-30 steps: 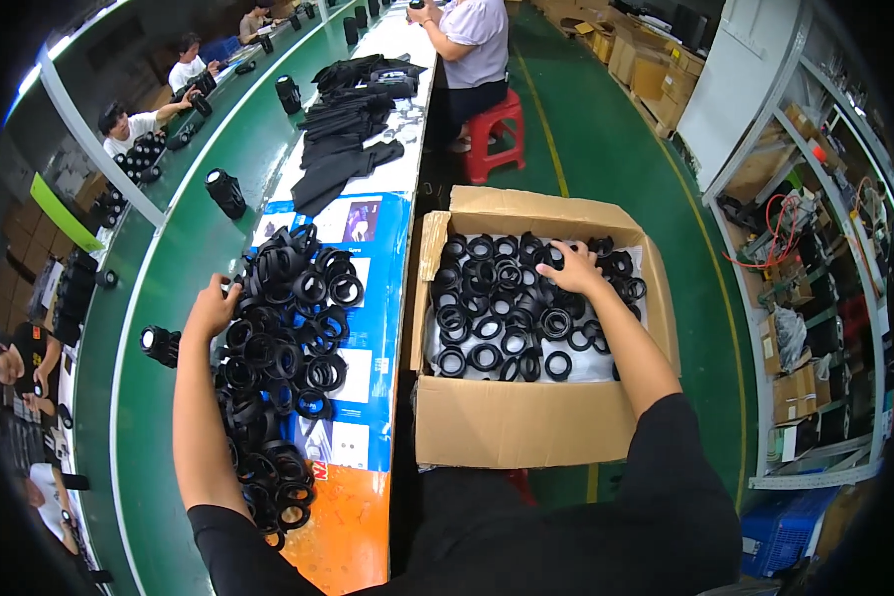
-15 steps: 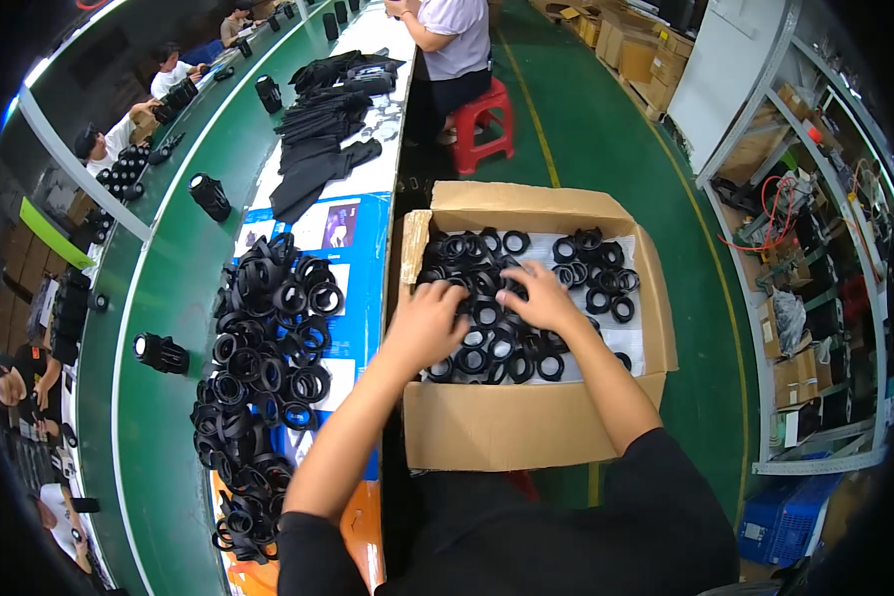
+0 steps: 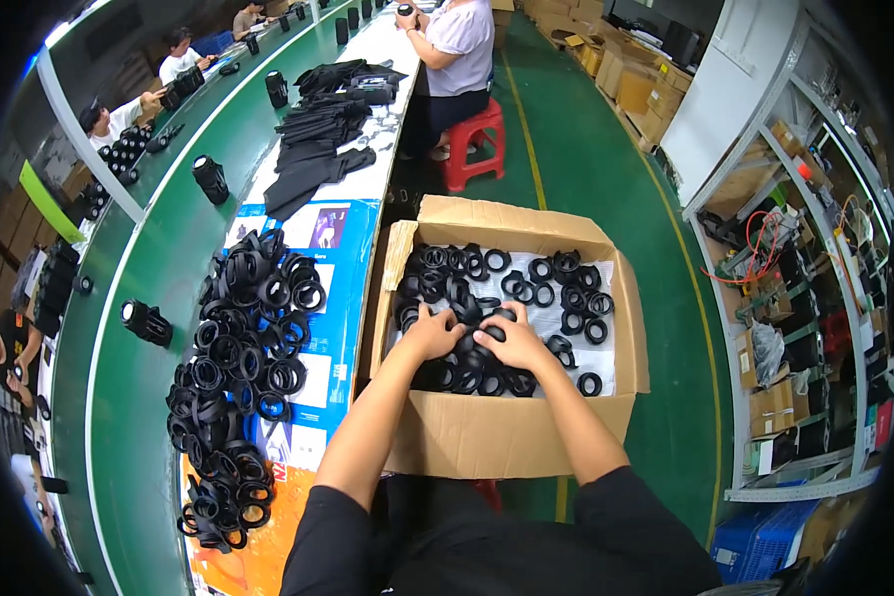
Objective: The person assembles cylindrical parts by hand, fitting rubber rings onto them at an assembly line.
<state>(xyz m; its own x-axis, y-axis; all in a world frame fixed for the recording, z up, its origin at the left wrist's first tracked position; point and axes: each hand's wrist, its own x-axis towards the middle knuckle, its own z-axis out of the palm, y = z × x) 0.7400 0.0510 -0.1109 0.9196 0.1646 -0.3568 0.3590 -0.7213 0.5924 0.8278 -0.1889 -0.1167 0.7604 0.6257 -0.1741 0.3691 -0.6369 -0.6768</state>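
An open cardboard box (image 3: pixel 487 434) stands in front of me, holding many loose black rings (image 3: pixel 572 298) on a pale liner. Both of my hands reach down into it. My left hand (image 3: pixel 430 334) is closed on black rings left of the box's middle, its thumb pointing toward the other hand. Close beside it, my right hand (image 3: pixel 514 343) curls round a few more black rings, thumb and fingers pressed against them. How many rings each hand grips is hidden by the fingers and the pile.
A long heap of black rings (image 3: pixel 223 350) covers the blue and orange sheets on the bench to the left. Black fabric pieces (image 3: pixel 318 149) lie farther up. Black cylindrical units (image 3: pixel 146 322) stand along the green conveyor (image 3: pixel 119 397). A co-worker sits on a red stool (image 3: pixel 475 149); shelving (image 3: pixel 765 298) stands right.
My hands, spread over the rings before, have closed on some and gathered them together near the box's middle. The whole view has shifted slightly.
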